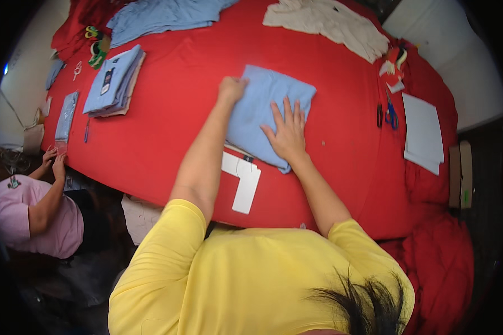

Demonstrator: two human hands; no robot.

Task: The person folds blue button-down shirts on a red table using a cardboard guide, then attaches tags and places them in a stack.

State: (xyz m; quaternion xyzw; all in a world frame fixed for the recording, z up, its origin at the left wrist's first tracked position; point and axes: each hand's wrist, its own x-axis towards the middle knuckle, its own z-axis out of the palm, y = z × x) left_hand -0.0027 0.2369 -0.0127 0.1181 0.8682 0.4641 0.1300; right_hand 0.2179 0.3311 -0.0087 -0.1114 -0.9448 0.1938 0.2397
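Note:
A light blue garment (257, 106), folded into a rough rectangle, lies on the red-covered table in front of me. My left hand (233, 90) is closed on its upper left edge, the fingertips partly hidden. Flat on the garment's right half rests my right hand (288, 131), fingers spread. From under the near edge sticks out a white angular card template (246, 192), its other end hidden by the cloth. A small dark tag (247, 158) shows at that same edge.
Left stands a stack of folded garments (110, 84), near a bagged garment (67, 117) and a co-worker's hands (55, 159). Unfolded blue (167, 19) and cream garments (324, 22) lie at the back. Right are blue-handled scissors (392, 116) and white sheets (422, 134).

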